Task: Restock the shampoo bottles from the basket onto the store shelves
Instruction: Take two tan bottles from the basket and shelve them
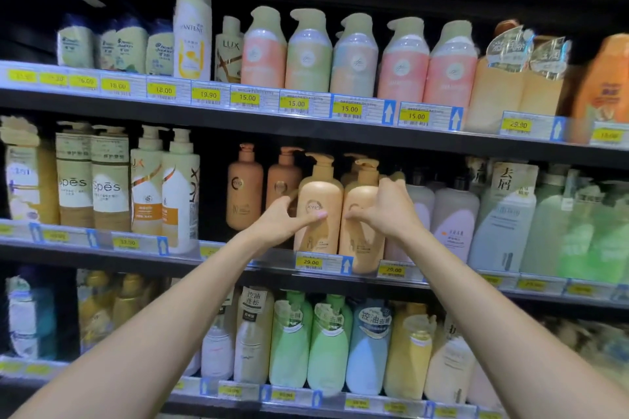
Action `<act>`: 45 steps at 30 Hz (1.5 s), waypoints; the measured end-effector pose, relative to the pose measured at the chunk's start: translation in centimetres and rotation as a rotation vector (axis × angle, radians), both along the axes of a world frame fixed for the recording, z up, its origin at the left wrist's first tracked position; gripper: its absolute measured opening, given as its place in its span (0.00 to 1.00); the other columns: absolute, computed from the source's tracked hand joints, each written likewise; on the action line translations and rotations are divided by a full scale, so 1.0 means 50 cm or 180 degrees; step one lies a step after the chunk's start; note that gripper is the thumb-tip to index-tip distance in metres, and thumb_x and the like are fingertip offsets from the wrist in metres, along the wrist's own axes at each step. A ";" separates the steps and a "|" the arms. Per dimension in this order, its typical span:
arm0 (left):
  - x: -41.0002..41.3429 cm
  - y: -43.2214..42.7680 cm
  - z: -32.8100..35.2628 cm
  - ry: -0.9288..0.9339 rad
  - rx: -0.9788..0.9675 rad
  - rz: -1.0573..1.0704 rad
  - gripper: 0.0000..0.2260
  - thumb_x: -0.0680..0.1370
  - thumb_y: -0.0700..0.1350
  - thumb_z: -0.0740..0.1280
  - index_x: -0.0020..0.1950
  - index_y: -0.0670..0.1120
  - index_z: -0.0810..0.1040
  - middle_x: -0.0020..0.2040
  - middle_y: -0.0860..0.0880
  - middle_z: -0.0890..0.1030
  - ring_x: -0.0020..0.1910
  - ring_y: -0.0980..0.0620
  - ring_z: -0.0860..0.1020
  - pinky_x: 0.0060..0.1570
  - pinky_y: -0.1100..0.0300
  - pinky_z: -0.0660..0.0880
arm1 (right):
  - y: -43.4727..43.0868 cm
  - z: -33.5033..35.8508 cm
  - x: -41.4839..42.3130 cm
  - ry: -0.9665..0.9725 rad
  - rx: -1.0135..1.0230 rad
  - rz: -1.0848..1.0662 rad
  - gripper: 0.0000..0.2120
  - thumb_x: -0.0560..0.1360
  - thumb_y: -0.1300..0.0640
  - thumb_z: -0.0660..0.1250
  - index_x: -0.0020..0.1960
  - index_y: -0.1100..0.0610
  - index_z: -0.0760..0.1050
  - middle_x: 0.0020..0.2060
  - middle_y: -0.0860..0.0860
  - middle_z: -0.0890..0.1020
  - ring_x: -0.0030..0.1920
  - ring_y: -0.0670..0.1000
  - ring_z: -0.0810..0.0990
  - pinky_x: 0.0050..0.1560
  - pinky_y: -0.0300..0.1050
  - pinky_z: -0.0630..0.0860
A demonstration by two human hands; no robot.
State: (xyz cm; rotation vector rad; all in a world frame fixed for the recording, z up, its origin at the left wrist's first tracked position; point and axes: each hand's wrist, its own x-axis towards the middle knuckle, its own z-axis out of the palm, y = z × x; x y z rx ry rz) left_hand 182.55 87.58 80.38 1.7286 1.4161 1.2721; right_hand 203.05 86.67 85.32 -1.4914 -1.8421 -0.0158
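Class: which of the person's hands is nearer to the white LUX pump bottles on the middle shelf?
Left. The left hand, gripping an orange bottle, lies right of the LUX pump bottles; the right hand lies farther right.

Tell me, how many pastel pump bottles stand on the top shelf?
5, in a row, left to right: pink, green, bluish, pink, pink. Others may stand hidden behind them.

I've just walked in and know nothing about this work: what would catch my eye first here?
Two bare arms reach to the middle shelf, where the left hand grips one peach pump bottle and the right hand grips the peach bottle beside it. Above stands a row of pink and green pump bottles, and yellow price tags line each shelf edge.
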 end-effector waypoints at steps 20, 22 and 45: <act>0.018 -0.022 -0.003 0.0327 0.0171 0.0047 0.25 0.73 0.51 0.76 0.61 0.43 0.68 0.56 0.47 0.78 0.55 0.51 0.78 0.57 0.51 0.78 | -0.029 -0.051 -0.034 -0.0018 0.0814 -0.0527 0.25 0.69 0.54 0.76 0.60 0.63 0.72 0.65 0.56 0.67 0.62 0.59 0.72 0.54 0.49 0.72; 0.026 -0.037 0.005 0.0378 0.0186 0.0092 0.28 0.73 0.51 0.75 0.64 0.41 0.66 0.59 0.45 0.77 0.57 0.49 0.78 0.56 0.51 0.77 | -0.037 -0.054 -0.040 0.0058 0.0747 -0.0522 0.26 0.68 0.56 0.76 0.61 0.64 0.71 0.64 0.56 0.66 0.61 0.60 0.73 0.53 0.49 0.73; -0.081 -0.328 -0.055 0.3924 0.0117 0.1159 0.40 0.69 0.72 0.66 0.74 0.51 0.64 0.66 0.44 0.71 0.65 0.41 0.71 0.61 0.46 0.72 | -0.304 -0.139 -0.067 -0.1914 -0.0971 -0.0079 0.55 0.62 0.36 0.76 0.77 0.54 0.51 0.72 0.57 0.62 0.72 0.60 0.60 0.70 0.63 0.63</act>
